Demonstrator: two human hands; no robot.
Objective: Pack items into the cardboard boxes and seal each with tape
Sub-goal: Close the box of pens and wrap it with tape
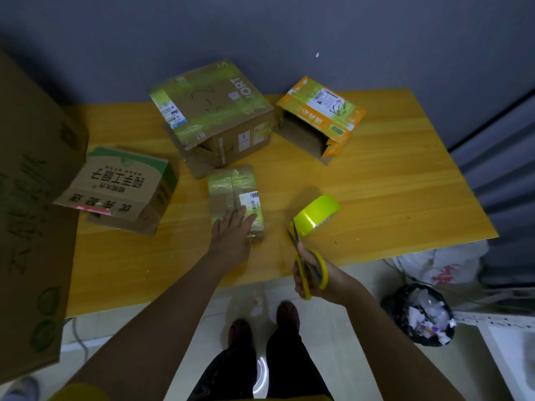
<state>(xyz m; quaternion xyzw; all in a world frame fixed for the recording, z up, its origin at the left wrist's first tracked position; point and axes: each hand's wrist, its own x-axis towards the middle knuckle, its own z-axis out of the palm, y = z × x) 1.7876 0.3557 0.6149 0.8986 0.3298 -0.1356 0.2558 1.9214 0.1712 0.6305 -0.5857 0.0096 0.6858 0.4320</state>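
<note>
The left hand [231, 233] lies flat with straight fingers on the near end of a small cardboard box [235, 198], pressing its top. That box is closed, wrapped in glossy yellow-green tape, with a seam down its middle and a white barcode label just beyond the fingertips.

The right hand [315, 277] grips a pair of yellow-handled scissors [307, 256], its fingers curled through the loops and the blades pointing away from the person. The blade tips meet the near edge of a roll of yellow-green tape [317, 215], which stands tilted on the table just beyond that hand.

Beyond the left hand sits a larger brown box [214, 114], heavily taped, with a shipping label and black lettering. To the right of it, beyond the tape roll, an orange box [321, 117] lies on its side, its open mouth facing the person. Left of the pressed box a printed carton [121, 189] rests with a flap hanging open.

All stand on a yellow wooden table [390, 183] against a grey wall [289, 30]. A big cardboard sheet [29, 198] leans at the far left. On the pale tiled floor, to the right of the scissor hand, are a black bin bag [419, 314] full of scraps and a white plastic bag [443, 264].
</note>
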